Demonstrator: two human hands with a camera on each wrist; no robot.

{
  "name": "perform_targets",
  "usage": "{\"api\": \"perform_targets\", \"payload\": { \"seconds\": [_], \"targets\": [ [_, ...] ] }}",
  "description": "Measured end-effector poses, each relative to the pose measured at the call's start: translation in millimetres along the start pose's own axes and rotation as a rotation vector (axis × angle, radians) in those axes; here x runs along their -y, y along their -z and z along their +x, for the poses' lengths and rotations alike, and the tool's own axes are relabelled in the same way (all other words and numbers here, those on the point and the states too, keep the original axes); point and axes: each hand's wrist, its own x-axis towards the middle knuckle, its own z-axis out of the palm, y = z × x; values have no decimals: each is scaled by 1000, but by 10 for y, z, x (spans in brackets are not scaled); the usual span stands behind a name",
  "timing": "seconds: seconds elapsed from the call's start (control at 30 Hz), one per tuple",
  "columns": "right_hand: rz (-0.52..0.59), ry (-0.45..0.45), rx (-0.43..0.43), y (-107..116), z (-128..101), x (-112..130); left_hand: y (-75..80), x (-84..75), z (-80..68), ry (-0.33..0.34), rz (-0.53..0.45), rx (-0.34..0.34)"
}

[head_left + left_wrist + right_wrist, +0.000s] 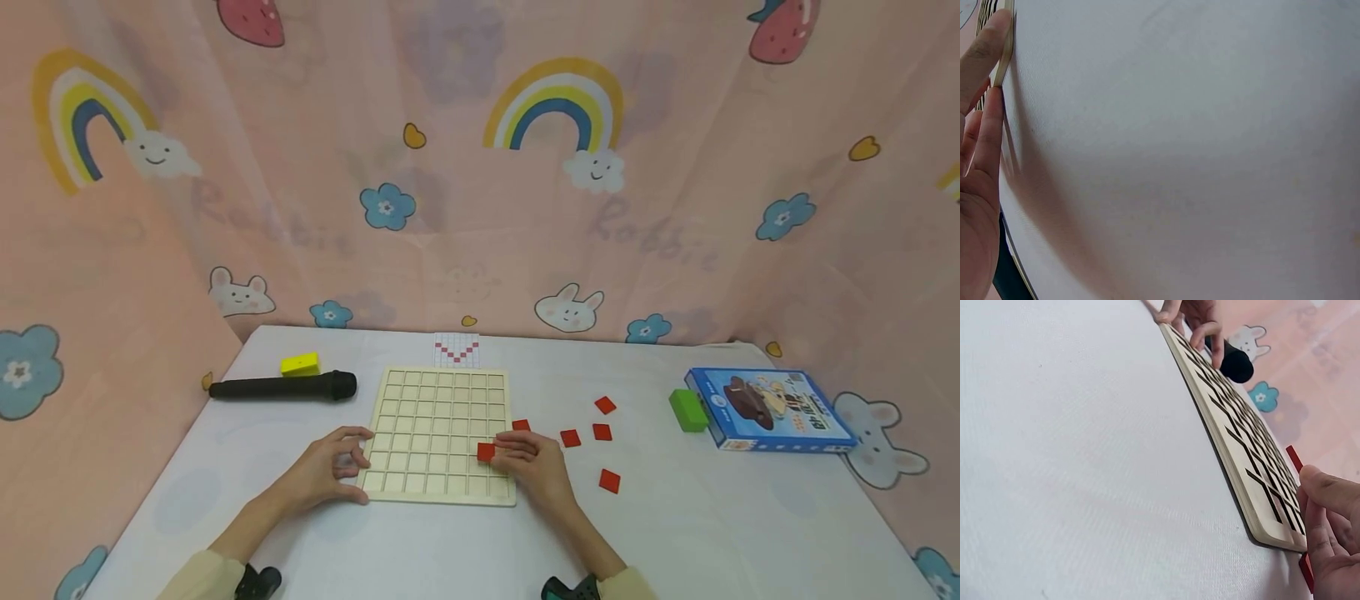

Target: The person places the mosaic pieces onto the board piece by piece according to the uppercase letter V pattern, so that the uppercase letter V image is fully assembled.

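A pale wooden grid board (pixel 429 425) lies on the white table, its squares framed by raised ridges. My left hand (pixel 327 468) holds the board by its left edge, thumb near the front corner and fingers along the side. Over the board's right part, my right hand (pixel 538 468) pinches a red square tile (pixel 486 452) between thumb and fingers. The right wrist view shows this tile (pixel 1294 457) tilted above the grid. Another red tile (pixel 521 425) sits by the board's right edge, partly hidden behind the right hand.
Several loose red tiles (pixel 602 432) lie right of the board. A card with a red pattern (pixel 457 350) lies behind it. Back left are a black microphone (pixel 285 387) and a yellow block (pixel 300 364); at right, a green block (pixel 687 410) beside a blue box (pixel 772 412).
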Motion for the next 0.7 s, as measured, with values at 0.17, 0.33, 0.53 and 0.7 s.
{"api": "perform_targets", "payload": {
  "seconds": [0.17,0.33,0.53,0.7],
  "targets": [
    [8,19,33,-76,-45,5,-14,-15,-20,7,-14,4],
    [8,32,57,-166,-62,-17,-18,-13,-32,10,-1,8],
    [-21,72,79,-267,-50,-29,4,-34,-30,19,10,8],
    [-31,85,77,-295,-31,-10,6,-62,-20,16,10,3]
  ]
}}
